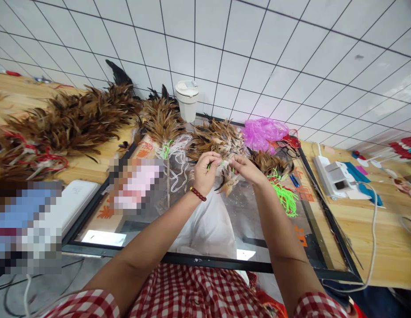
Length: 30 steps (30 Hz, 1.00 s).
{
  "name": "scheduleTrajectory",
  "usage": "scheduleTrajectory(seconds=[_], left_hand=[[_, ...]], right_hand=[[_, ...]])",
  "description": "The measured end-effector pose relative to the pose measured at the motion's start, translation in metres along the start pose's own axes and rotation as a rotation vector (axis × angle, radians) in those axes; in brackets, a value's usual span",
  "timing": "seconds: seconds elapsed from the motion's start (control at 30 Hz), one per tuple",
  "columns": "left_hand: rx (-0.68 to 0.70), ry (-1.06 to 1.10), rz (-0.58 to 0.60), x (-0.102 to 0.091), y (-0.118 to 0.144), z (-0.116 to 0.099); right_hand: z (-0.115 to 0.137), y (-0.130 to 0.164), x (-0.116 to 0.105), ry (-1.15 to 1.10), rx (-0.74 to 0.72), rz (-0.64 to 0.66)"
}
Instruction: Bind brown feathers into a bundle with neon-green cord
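My left hand (206, 171), with a beaded bracelet (198, 193) on its wrist, is closed in a pinch with a bit of green cord (209, 166) showing at the fingers. Close beside it, my right hand (244, 168) pinches a green strand too. Between and just behind the fingertips lie pale quill ends and a bunch of brown feathers (214, 138). A few loose light-brown feathers (228, 183) hang below the right fingers. How the cord runs around the quills is too small to make out.
A glass-topped table (252, 212) with a black frame lies under my hands. A feather duster (164, 121) and white cup (188, 101) stand left. Pink plastic (265, 132), bright green cords (285, 198) and a white device (334, 176) are right. More feathers (79, 117) fill the far left.
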<state>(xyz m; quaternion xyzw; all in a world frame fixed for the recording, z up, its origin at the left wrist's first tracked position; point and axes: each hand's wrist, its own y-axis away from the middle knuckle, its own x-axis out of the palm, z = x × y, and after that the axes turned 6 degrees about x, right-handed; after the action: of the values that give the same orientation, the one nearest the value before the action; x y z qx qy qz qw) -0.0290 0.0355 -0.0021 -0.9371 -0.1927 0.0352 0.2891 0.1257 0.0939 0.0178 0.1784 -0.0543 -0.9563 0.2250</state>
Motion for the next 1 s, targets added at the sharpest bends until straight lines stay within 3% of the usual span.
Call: scheduleTrajectory(seconds=[0.1,0.27,0.47,0.57,0.73,0.87,1.0], left_hand=[[0.092,-0.098,-0.041,-0.003,-0.003,0.003],[0.079,-0.199,-0.066,-0.005,-0.005,0.009],[0.112,-0.266,-0.113,-0.009,-0.009,0.018],[0.104,-0.25,-0.132,-0.011,-0.012,0.022],[0.003,-0.045,-0.088,-0.011,-0.016,0.021],[-0.009,-0.047,-0.065,-0.01,-0.013,0.015],[0.045,-0.064,0.013,-0.007,-0.009,0.009]], right_hand=[[0.003,0.003,-0.009,0.068,-0.035,-0.025],[0.01,0.011,-0.023,0.133,-0.115,-0.082],[0.013,0.012,-0.021,0.157,-0.13,-0.047],[0.011,0.011,-0.021,0.167,-0.124,-0.024],[0.015,0.014,-0.02,0.078,-0.073,0.126],[0.025,0.015,-0.004,-0.131,-0.156,-0.028],[0.027,0.012,0.016,-0.195,-0.218,-0.118]])
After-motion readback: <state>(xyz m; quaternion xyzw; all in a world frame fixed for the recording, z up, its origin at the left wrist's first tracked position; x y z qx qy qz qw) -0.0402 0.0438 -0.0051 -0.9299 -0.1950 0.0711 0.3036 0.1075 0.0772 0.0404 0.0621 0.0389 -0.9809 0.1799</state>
